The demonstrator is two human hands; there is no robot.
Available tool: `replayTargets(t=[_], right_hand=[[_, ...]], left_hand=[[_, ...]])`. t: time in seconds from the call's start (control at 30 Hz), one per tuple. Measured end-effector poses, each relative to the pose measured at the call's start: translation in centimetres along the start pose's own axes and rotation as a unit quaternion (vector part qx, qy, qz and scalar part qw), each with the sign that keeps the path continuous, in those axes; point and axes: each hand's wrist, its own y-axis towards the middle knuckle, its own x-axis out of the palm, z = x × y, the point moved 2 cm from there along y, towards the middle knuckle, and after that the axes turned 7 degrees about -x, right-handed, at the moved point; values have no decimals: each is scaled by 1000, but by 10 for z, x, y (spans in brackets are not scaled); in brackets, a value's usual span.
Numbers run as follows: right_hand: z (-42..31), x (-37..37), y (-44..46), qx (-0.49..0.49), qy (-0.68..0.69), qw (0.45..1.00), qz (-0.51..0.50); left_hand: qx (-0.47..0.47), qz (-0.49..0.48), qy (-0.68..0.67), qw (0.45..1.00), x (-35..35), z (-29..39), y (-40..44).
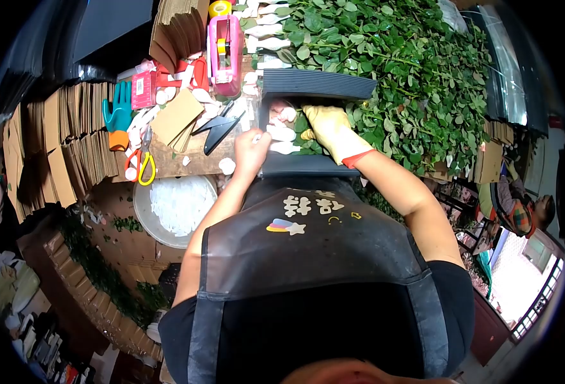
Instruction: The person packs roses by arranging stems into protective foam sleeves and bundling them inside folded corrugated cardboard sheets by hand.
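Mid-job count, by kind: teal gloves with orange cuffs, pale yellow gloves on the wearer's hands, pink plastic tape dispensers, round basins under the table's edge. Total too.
Teal glove with orange cuff: 1
Pale yellow glove with red cuff, worn on the right hand: 1
Pink plastic tape dispenser: 1
Round grey basin: 1
Total: 4

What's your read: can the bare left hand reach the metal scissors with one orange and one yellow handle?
Probably yes: between the left hand and the scissors lies mostly bare brown wooden tabletop, with a small rounded white piece near the straight path. Nothing appears to cover the yellow handle.
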Motion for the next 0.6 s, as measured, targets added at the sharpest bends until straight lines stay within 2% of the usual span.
replayTargets(t=[0.07, 0.1, 0.17, 0.2, 0.27, 0.3, 0.33, 0.37, 0.43, 0.47, 0.5, 0.53, 0.6], right_hand=[[-1, -5, -1, 10, 11, 999, -29], [-1, -10, -3, -8, 30, 1000, -5], [-2, -22, -14, -49, 69, 996, 39], [2, -27, -14, -37, 110, 993, -19], [1, -59, -29, -7, 174, 984, -35], [-5, -80, -37, 13, 213, 975, -58], [-11, -86, -44, -3, 177, 983, 46], [-18, -89, -48, -31, 189, 975, 111], [-30, -97, -46, -91, 231, 968, -21], [-39, -96, -43, -44, 198, 968, -144], [-37, -75, -38, -70, 123, 973, -183], [-39, -65, -29, -56, 103, 969, -218], [-42, -52, -18, -47, 83, 961, -259]], left_hand=[[-19, 122, -151, 981, -14, 7, -1], [-30, 181, -225, 957, -24, 8, -1], [-34, 124, -250, 960, -60, 12, 4], [-37, 103, -210, 972, -66, 17, 1], [10, 64, -122, 990, -71, 12, -2], [-63, 21, -138, 988, -72, 15, -11], [-108, -49, 72, 990, -82, 15, -6], [-74, -58, 103, 990, -73, 19, -8], [53, -55, 136, 988, -48, 41, -6], [45, -123, 182, 975, -39, 35, 2], [37, -190, 228, 954, -29, 24, 12], [30, -254, 271, 928, -22, 21, 20], [20, -284, 331, 900, -21, 16, 29]])
